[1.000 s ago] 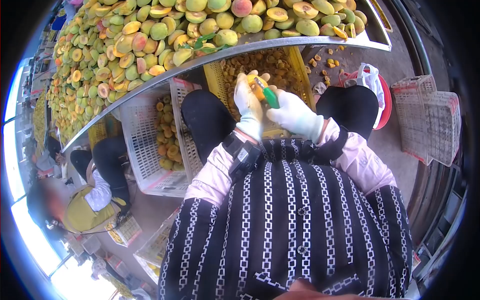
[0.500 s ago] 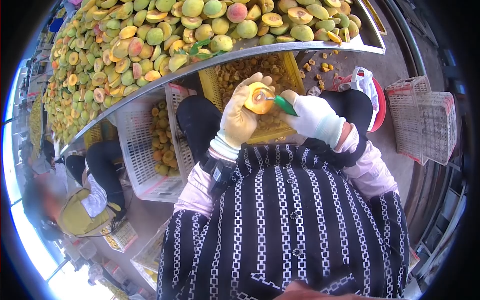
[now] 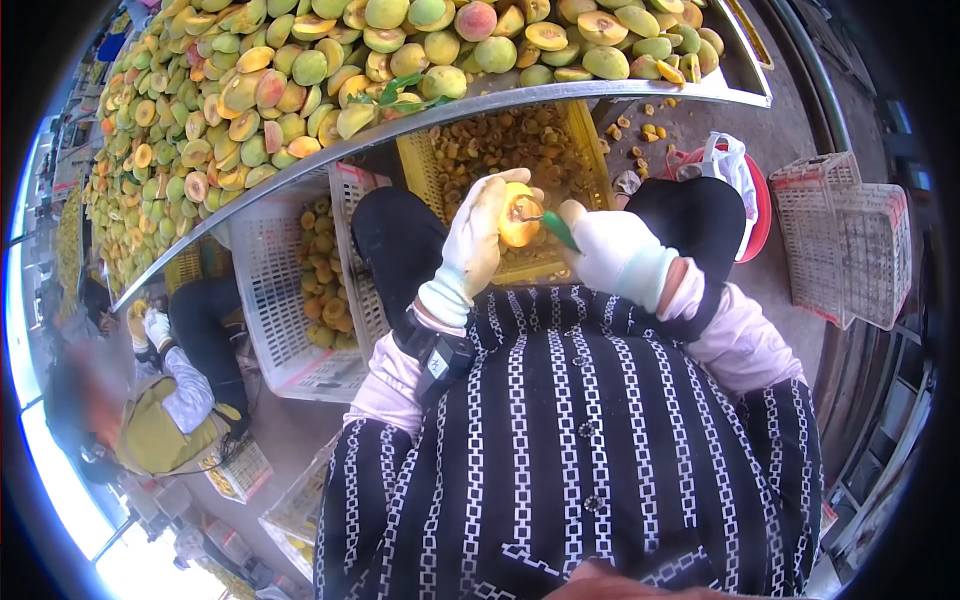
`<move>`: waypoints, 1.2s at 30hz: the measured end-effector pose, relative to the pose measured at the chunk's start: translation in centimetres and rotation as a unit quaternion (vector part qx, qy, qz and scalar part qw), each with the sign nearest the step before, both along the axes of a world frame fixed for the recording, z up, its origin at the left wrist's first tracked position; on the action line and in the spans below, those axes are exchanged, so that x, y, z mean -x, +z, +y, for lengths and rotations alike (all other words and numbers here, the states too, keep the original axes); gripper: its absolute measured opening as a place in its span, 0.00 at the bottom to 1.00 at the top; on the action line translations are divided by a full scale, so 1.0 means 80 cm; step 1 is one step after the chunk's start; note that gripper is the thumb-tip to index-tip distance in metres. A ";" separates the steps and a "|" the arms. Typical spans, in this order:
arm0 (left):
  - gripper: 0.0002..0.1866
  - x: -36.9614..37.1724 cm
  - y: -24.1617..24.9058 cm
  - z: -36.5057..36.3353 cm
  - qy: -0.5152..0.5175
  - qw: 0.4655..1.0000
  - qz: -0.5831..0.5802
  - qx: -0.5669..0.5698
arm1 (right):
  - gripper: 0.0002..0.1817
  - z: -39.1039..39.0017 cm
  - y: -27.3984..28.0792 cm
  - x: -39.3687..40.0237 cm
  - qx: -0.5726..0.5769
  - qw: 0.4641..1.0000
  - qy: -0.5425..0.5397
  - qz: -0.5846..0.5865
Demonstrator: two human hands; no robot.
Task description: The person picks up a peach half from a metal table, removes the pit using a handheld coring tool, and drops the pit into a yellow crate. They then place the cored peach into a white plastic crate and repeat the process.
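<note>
My left hand [image 3: 477, 240], in a stained white glove, holds a halved orange fruit [image 3: 518, 216] with its cut face towards my right hand. Gloved as well, my right hand [image 3: 612, 248] is closed round the green handle [image 3: 559, 230] of a small tool, whose metal tip touches the middle of the cut face. Below both hands is a yellow crate [image 3: 597, 165] with many brown and orange pieces in it.
A metal-edged table [image 3: 440, 116] heaped with halved fruit runs across the top. White crate [image 3: 280, 290] at left holds fruit. At right are a red basin [image 3: 763, 215] and stacked crates [image 3: 845, 235]. A co-worker [image 3: 165, 415] sits at the left.
My left hand has turned the fruit slightly, and the tool handle now slants more steeply. The co-worker's gloved hands have come together in front of their body.
</note>
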State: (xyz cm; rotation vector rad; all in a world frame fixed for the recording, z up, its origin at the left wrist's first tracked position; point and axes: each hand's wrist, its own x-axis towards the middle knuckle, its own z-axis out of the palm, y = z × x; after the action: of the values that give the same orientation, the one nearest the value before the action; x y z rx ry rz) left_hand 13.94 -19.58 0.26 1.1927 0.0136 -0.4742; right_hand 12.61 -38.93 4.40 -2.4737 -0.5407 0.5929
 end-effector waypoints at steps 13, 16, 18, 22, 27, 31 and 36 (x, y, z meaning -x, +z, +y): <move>0.23 0.005 0.005 -0.007 0.107 0.967 0.058 0.223 | 0.31 -0.008 0.007 0.007 -0.099 0.959 -0.078 -0.256; 0.24 0.008 0.015 -0.011 0.108 0.974 0.035 0.197 | 0.32 -0.005 0.019 0.008 -0.075 0.961 -0.062 -0.261; 0.24 0.009 0.018 -0.013 0.117 0.975 0.037 0.186 | 0.33 -0.002 0.024 0.007 -0.003 0.961 -0.019 -0.275; 0.25 0.009 0.011 -0.011 0.116 0.977 0.047 0.173 | 0.32 0.002 0.029 0.009 0.114 0.948 0.026 -0.295; 0.27 0.013 0.008 -0.003 0.070 0.992 0.008 0.107 | 0.30 0.001 0.035 0.008 0.021 0.981 0.087 -0.172; 0.24 0.009 0.017 -0.009 0.118 0.989 -0.047 0.071 | 0.28 0.006 0.027 0.012 -0.224 0.974 -0.010 -0.011; 0.24 -0.006 0.020 -0.003 0.080 0.979 0.049 0.178 | 0.25 0.005 0.024 0.003 -0.241 0.967 -0.061 0.061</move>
State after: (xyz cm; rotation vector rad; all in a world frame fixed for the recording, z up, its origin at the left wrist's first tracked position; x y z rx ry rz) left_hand 14.41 -19.79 1.83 0.8080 0.1043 -0.3746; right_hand 12.37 -38.54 6.32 -1.9804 -0.4222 0.4913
